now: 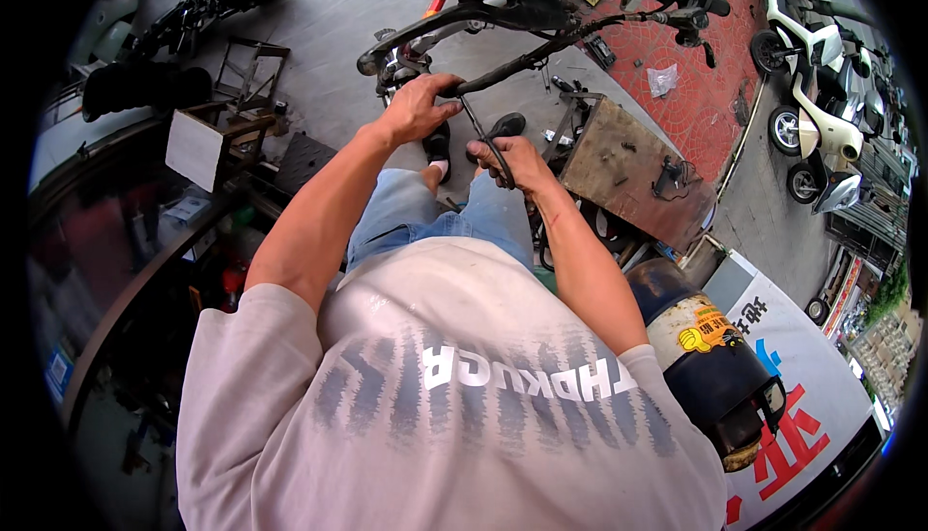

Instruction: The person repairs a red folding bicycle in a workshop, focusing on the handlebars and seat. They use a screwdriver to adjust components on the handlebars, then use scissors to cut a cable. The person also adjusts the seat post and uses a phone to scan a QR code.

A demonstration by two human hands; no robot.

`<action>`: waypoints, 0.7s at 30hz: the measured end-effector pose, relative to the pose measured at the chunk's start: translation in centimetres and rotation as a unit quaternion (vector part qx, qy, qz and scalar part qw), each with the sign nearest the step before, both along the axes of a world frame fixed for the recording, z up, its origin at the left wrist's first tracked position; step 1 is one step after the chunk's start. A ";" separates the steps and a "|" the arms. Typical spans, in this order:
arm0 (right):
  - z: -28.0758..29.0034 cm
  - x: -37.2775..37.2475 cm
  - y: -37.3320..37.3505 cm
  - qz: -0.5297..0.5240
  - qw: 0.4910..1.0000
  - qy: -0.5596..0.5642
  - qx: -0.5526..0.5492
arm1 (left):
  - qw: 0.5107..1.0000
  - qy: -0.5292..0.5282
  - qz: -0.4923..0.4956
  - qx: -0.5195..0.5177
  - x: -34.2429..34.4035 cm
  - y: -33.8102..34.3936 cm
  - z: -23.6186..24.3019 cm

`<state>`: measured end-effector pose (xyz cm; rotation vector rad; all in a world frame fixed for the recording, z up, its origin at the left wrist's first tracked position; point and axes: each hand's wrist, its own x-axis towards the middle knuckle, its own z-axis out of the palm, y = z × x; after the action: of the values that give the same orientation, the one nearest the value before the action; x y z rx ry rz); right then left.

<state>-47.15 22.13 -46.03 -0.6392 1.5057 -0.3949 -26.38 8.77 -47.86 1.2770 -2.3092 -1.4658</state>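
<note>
One dark strand [475, 121]: in right hand [522, 162], beside left hand [421, 108].

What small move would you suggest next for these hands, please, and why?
Perhaps gently straighten the dark strand with the right hand: the strand runs between both hands and curves beside the right one, while the left hand grips near the black cable.

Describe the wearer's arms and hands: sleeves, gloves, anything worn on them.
Short, loose T-shirt sleeves in a pale greyish pink: left sleeve, right sleeve. Both forearms are uncovered below them. Left hand and right hand are ungloved. No watch or bracelet shows on either wrist; the fingers are too small in view to rule out rings.
</note>
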 end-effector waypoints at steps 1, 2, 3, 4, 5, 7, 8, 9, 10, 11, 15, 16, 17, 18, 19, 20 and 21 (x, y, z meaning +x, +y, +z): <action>0.0 -0.1 -0.1 0.016 1.000 0.008 -0.011 | 1.000 0.008 -0.006 0.002 0.1 -0.1 -0.2; -0.1 -0.3 -0.2 0.032 0.999 0.017 -0.021 | 1.000 0.017 -0.011 0.005 0.3 -0.4 -0.5; -0.8 -0.4 -0.2 0.046 0.997 0.046 -0.042 | 0.999 0.026 -0.018 0.007 0.3 -0.6 -0.3; -1.3 -0.7 -0.1 0.059 0.995 0.059 -0.059 | 0.999 0.024 -0.019 0.029 0.2 -0.7 -0.1; -1.8 -1.1 0.0 0.072 0.992 0.071 -0.076 | 0.998 0.022 -0.020 0.050 0.2 -0.8 0.1; -2.4 -1.2 -0.2 0.082 0.989 0.076 -0.095 | 0.996 0.024 -0.023 0.079 0.4 -1.2 0.2; -2.7 -1.3 -0.3 0.080 0.990 0.070 -0.096 | 0.996 0.029 -0.025 0.087 0.4 -1.4 0.1; -3.1 -1.4 -0.3 0.079 0.990 0.064 -0.097 | 0.995 0.034 -0.026 0.094 0.4 -1.6 0.2; -3.4 -1.3 -0.2 0.070 0.992 0.053 -0.093 | 0.995 0.028 -0.033 0.091 0.4 -1.7 0.4; -3.8 -1.1 -0.1 0.060 0.993 0.042 -0.089 | 0.995 0.022 -0.040 0.087 0.4 -1.9 0.5; -2.2 0.0 -0.3 0.052 0.991 0.042 -0.113 | 0.986 -0.004 -0.028 0.164 0.5 -2.4 0.6; -2.1 0.1 -0.3 0.058 0.990 0.053 -0.117 | 0.990 -0.006 -0.045 0.136 0.5 -2.5 0.7; -2.0 0.3 -0.3 0.063 0.989 0.064 -0.121 | 0.992 -0.007 -0.063 0.109 0.5 -2.7 0.8; -1.9 0.0 -0.3 0.069 0.987 0.078 -0.126 | 0.994 -0.006 -0.079 0.079 0.4 -2.9 0.9; -2.0 -0.2 0.0 0.065 0.987 0.078 -0.121 | 0.993 0.010 -0.067 0.099 0.4 -3.0 0.5; -2.4 -0.4 0.6 0.061 0.988 0.077 -0.116 | 0.991 0.026 -0.055 0.118 0.3 -2.9 -0.3; -2.6 -0.6 1.1 0.061 0.989 0.076 -0.111 | 0.989 0.042 -0.040 0.139 0.5 -2.7 -1.2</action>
<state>-47.80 23.22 -48.58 -0.9508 1.5699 -0.4298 -25.93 6.05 -49.06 1.1671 -2.1844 -1.8832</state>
